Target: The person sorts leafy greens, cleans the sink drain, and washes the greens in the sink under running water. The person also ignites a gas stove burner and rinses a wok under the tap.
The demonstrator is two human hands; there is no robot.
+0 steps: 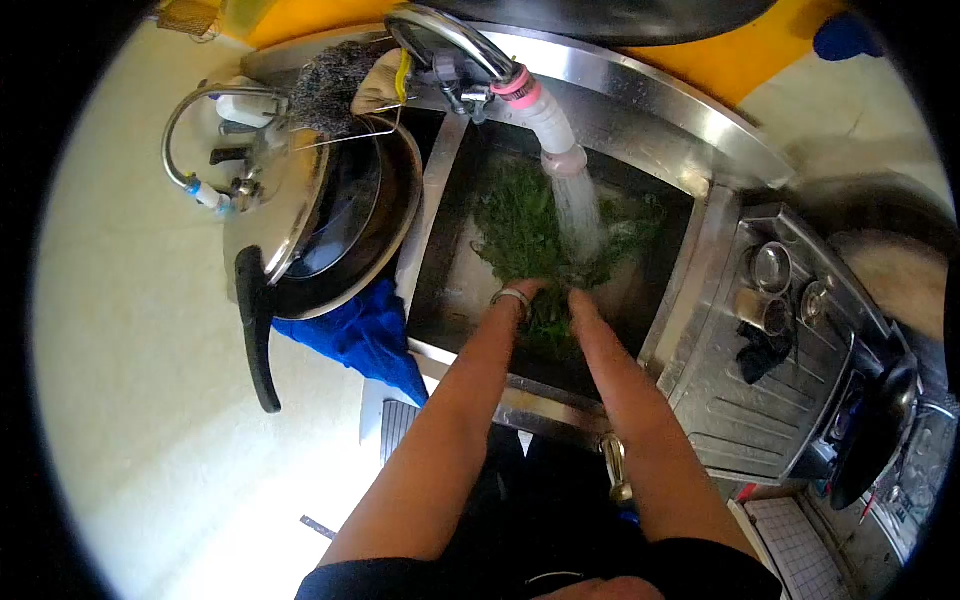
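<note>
A bunch of leafy greens (515, 215) lies in the sink basin (455, 270), wet and spread toward the far side. Water pours onto it from the tap's white-and-pink nozzle (550, 125). My left hand (525, 291), with a band at the wrist, and my right hand (580, 298) are both down in the basin. Between them the greens narrow, gathered in my two hands; leaves hide most of the fingers. More green leaves show nearer me, below the hands.
Left of the basin stand a large pan (405, 185) with a dark lid and a blue cloth (355, 335). A ribbed steel drainboard (760, 425) on the right bears small metal cups (770, 268) and a black scrubber (765, 355). The curved tap (450, 28) arches over the far side.
</note>
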